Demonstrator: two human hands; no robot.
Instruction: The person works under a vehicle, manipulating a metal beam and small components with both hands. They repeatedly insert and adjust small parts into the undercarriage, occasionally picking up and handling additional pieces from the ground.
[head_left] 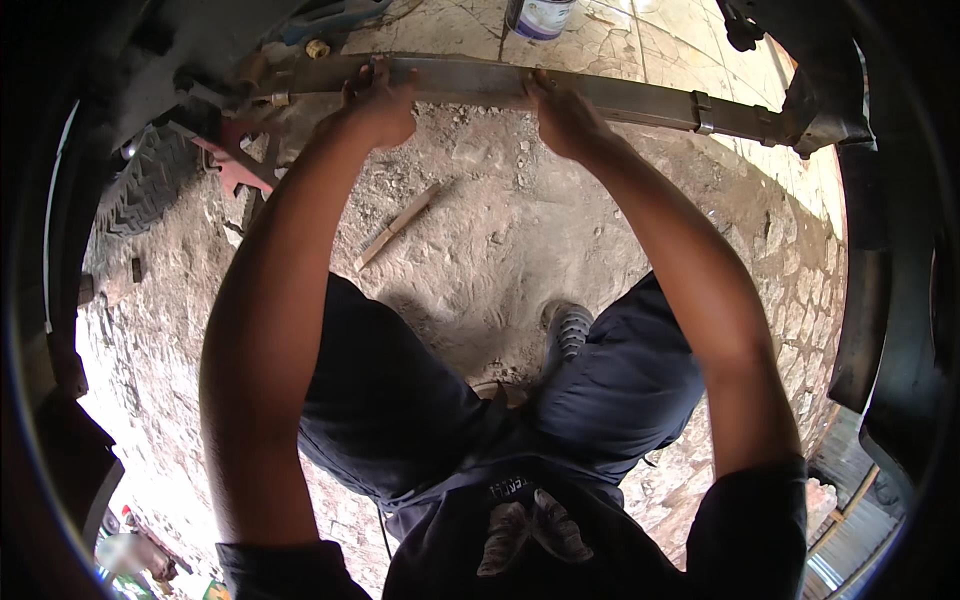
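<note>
A long flat dark metal bar (640, 100), like a stack of spring leaves with metal clamps (704, 112), runs across the top of the view between dark vehicle parts (815, 115). My left hand (380, 115) grips the bar left of centre, fingers curled over its upper edge and partly hidden. My right hand (562, 122) grips it right of centre, fingers also bent onto the metal. A thin strip of wood or metal (398, 225) lies on the dirt below the bar, between my arms.
A treaded tyre (150, 185) and a red metal piece (230, 155) are at left. A white-and-purple container (538, 18) stands on tiles beyond the bar. Dark bodywork frames both sides. My legs and shoe are below. A blurred shape, possibly a person (135, 555), is at lower left.
</note>
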